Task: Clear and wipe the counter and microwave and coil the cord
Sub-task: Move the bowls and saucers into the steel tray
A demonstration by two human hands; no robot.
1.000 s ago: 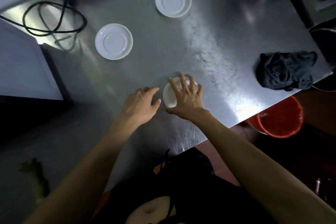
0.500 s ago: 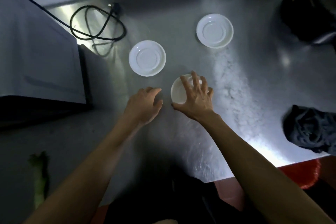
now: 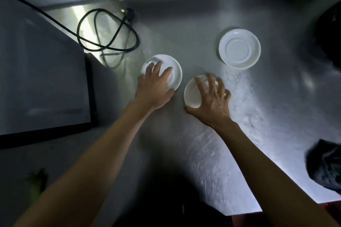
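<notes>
Both bare forearms reached forward over the counter (image 3: 184, 29), the left hand (image 3: 154, 88) lying spread and flat, the right hand (image 3: 210, 97) clawed with fingers curled.

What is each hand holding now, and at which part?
The right hand grips a small white dish by its rim, fingers curled over the far edge. The left hand lies on a white saucer; a grip cannot be told.

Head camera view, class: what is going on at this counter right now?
A person is clearing white dishes off a steel counter. The left hand rests on a saucer, its fingers spread over it. The right hand grips a small bowl from above. A second saucer sits untouched farther back, the black cord lies loose beside the microwave, and a dark cloth waits at the right edge.
</notes>
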